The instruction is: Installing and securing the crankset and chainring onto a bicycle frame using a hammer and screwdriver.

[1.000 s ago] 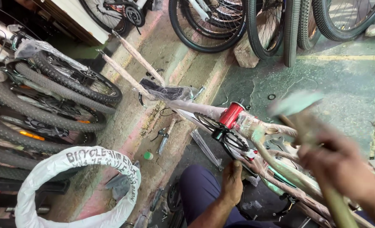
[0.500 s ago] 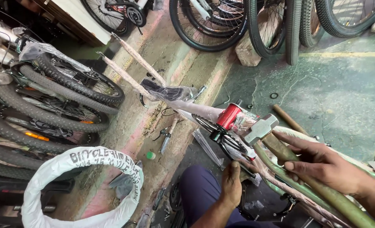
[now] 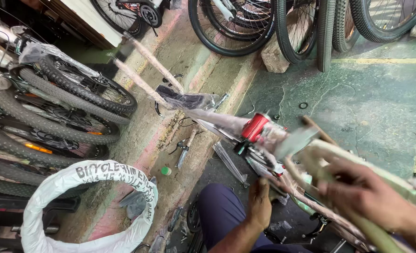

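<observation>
A: We have the wrapped, pale bicycle frame [image 3: 217, 119] lying across the floor, just ahead of our left hand [image 3: 259, 206], whose grip is pressed around its lower tube.

B: Our right hand [image 3: 367, 199] is closed on the wooden-handled hammer [image 3: 297, 140]; we should strike short, squarely, beyond the steadying grip.

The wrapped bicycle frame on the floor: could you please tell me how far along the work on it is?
Done: a red part sits on the frame. In hand: the right hand swings a blurred hammer beside that part, while the left hand grips the frame lower down. Left: protective wrap covers the tubes, no wheel shows on the frame, and pliers lie on the floor.
</observation>
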